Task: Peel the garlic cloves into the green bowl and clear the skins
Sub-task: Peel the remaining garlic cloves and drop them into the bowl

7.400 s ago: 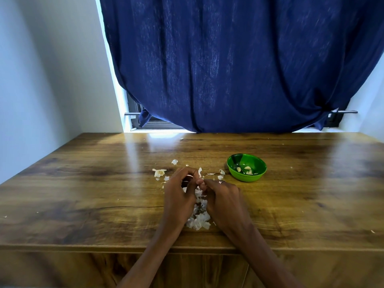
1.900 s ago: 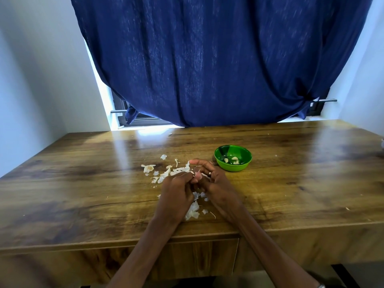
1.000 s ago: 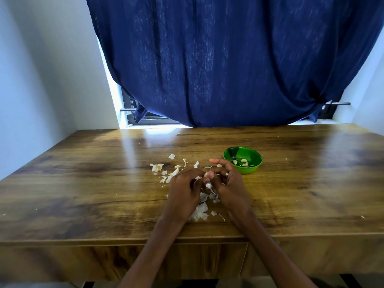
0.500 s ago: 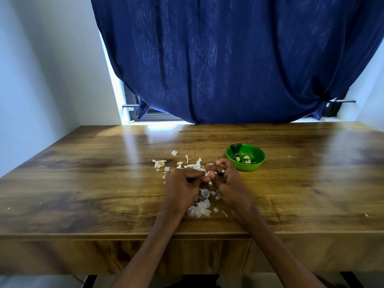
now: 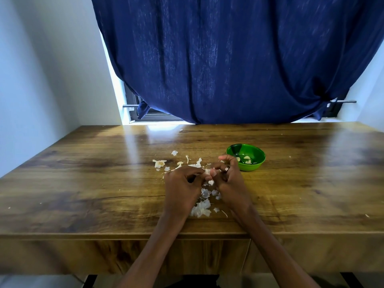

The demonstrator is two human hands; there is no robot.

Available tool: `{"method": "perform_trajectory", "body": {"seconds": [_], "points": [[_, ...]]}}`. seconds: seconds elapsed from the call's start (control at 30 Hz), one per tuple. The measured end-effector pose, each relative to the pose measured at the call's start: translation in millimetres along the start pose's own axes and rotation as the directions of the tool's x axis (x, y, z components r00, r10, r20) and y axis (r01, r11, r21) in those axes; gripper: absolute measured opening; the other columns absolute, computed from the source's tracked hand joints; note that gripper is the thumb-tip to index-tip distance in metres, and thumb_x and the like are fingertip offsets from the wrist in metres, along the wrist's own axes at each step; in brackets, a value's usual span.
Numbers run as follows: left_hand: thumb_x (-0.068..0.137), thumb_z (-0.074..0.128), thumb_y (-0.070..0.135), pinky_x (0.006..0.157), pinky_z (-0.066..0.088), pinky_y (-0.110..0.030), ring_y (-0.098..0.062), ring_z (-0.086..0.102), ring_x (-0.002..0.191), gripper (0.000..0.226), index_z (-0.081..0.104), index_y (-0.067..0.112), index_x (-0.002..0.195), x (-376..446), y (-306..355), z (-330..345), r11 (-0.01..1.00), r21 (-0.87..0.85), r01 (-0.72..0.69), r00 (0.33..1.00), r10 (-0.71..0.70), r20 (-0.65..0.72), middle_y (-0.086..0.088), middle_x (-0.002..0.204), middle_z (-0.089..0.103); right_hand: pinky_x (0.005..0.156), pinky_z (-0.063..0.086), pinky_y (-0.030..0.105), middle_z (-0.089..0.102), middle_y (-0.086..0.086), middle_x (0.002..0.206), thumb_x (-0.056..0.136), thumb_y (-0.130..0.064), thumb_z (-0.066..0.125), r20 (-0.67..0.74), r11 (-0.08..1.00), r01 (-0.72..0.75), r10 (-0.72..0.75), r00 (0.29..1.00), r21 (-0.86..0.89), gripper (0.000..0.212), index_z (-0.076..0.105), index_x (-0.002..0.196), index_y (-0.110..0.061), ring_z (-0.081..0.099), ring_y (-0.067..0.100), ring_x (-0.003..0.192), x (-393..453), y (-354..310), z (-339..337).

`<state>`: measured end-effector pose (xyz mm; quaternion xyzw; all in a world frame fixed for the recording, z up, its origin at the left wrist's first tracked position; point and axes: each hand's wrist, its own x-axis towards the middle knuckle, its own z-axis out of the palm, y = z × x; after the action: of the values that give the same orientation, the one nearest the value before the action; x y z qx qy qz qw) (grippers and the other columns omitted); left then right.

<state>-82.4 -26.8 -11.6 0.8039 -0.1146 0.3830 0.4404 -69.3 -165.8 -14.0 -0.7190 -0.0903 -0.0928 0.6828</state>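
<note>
Both hands meet over the desk (image 5: pixel 104 183) and share one grip: the left hand (image 5: pixel 182 190) and the right hand (image 5: pixel 228 181) each pinch the same garlic clove (image 5: pixel 207 172) with curled fingertips, thumbs close together, so neither hand is free. A ring shows on one right finger. How much skin is on this clove I cannot tell, because the fingers cover most of it.

Seen from the hands, the green bowl (image 5: pixel 246 161) stands near, at about 2 o'clock, just beyond the right knuckles. Inside it lie some peeled cloves (image 5: pixel 247 160) (three or four, the count is not sure). So a part of the peeling is done.

Loose skins (image 5: pixel 200 208) lie in two groups: a small pile at 6 o'clock, between the wrists and near the front edge of the desk, and scattered flakes (image 5: pixel 159 163) from 10 to 12 o'clock. No skin is cleared yet.

I judge the task is somewhere in the middle or later. No other unpeeled cloves are visible on the desk, though some may hide under the hands. What remains is to finish this clove, drop it in the bowl, then gather all the skins.
</note>
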Motion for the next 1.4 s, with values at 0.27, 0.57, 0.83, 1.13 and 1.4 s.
{"method": "perform_trajectory", "body": {"seconds": [0.27,0.57,0.83,1.13,1.4], "points": [[0.087,0.077,0.013,0.063,0.057,-0.019,0.005,0.069,0.068,0.02,0.073,0.029,0.099,1,3,-5,0.986,-0.129,0.104,0.994,-0.107,-0.013,0.023,0.079,0.069,0.084,0.061,0.031,0.078,-0.001,0.103,0.093,-0.008,0.071,-0.101,0.996,0.022,-0.03,0.994,-0.086,0.051,0.05,0.133,-0.03,0.074,0.003,0.089,-2,1,-2],[0.09,0.074,0.018,0.078,0.058,-0.021,-0.002,0.072,0.088,0.013,0.08,0.01,0.098,4,-7,-5,0.946,-0.222,0.236,0.972,-0.233,0.037,0.004,0.097,0.077,0.074,0.052,0.013,0.073,-0.025,0.094,0.065,-0.041,0.093,-0.162,0.969,0.038,-0.079,0.984,-0.243,0.081,0.05,0.133,-0.038,0.066,-0.013,0.088,-5,-2,-3],[0.082,0.081,0.016,0.082,0.06,-0.028,-0.008,0.073,0.095,0.022,0.079,0.013,0.103,4,-6,-5,0.893,-0.304,0.333,0.942,-0.333,0.052,0.0,0.102,0.077,0.076,0.055,0.012,0.075,-0.016,0.109,0.089,-0.009,0.076,-0.096,0.969,0.134,-0.156,0.983,-0.207,0.064,0.048,0.143,-0.031,0.067,-0.008,0.102,-6,-3,-1],[0.083,0.08,0.01,0.072,0.061,-0.024,-0.01,0.076,0.083,0.021,0.079,0.01,0.104,3,4,-8,0.846,-0.365,0.389,0.92,-0.377,0.109,0.001,0.09,0.079,0.077,0.056,0.013,0.076,-0.011,0.096,0.081,-0.023,0.085,-0.059,0.968,0.205,-0.215,0.975,-0.147,0.064,0.053,0.136,-0.027,0.071,-0.001,0.093,-11,-10,3],[0.082,0.079,0.005,0.071,0.056,-0.018,-0.009,0.074,0.087,0.014,0.079,0.014,0.094,4,6,-11,0.794,-0.431,0.429,0.903,-0.393,0.174,0.005,0.087,0.078,0.081,0.057,0.016,0.078,-0.006,0.096,0.086,-0.012,0.081,-0.029,0.979,0.192,-0.195,0.98,-0.07,0.061,0.052,0.137,-0.028,0.073,0.002,0.094,-12,-13,4]]}}
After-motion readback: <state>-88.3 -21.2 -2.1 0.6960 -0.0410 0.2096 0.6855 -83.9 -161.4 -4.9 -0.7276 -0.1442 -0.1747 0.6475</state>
